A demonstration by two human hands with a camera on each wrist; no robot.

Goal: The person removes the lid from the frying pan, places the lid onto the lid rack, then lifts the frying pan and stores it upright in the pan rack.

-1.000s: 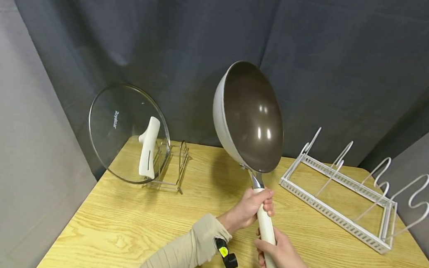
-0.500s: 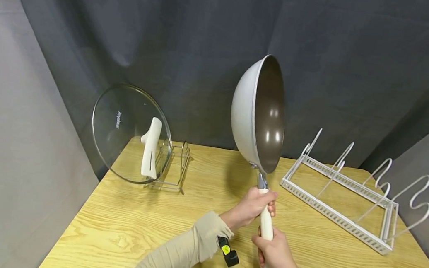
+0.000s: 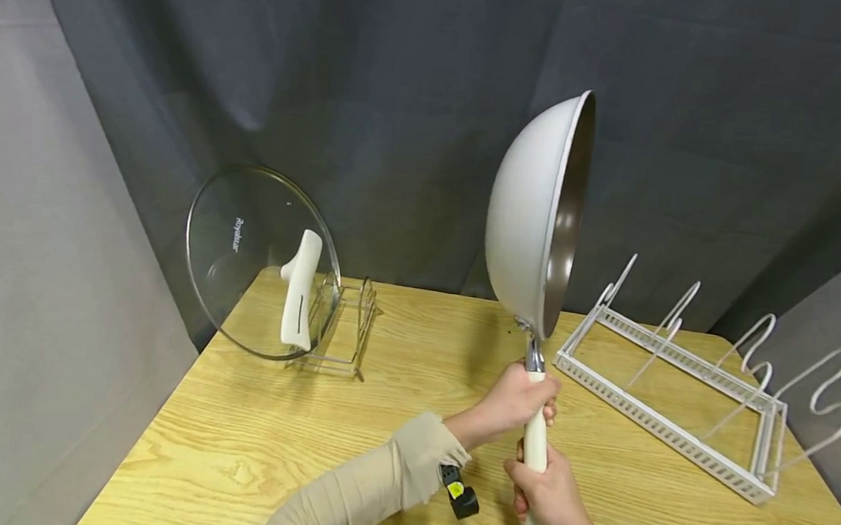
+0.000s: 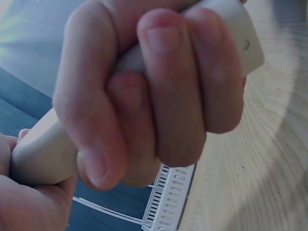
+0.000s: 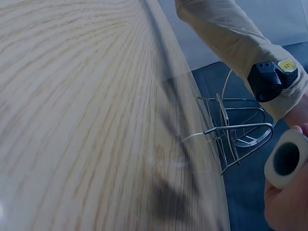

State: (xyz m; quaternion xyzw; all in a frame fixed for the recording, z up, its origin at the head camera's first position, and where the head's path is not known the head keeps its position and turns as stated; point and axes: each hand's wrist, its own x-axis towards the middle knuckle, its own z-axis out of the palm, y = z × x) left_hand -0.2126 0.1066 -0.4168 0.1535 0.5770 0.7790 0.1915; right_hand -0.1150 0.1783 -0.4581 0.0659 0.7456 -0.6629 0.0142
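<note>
A white wok (image 3: pixel 529 221) with a dark brown inside stands nearly upright above the wooden table (image 3: pixel 247 437), its opening turned to the right. My left hand (image 3: pixel 517 399) grips the top of the cream handle (image 3: pixel 536 441) just under the metal neck. My right hand (image 3: pixel 551 495) grips the handle's lower end. In the left wrist view my fingers (image 4: pixel 163 91) wrap round the handle (image 4: pixel 240 38). The right wrist view shows the handle's hollow end (image 5: pixel 286 159) in my hand.
A glass lid (image 3: pixel 262 264) with a white handle leans in a small wire stand (image 3: pixel 346 330) at the back left. A white wire rack (image 3: pixel 705 388) with curved dividers lies at the right. Dark cloth hangs behind the table.
The wok has risen and moved right, turning so its inside faces right and its white underside faces me. Both hands moved slightly right with the handle.
</note>
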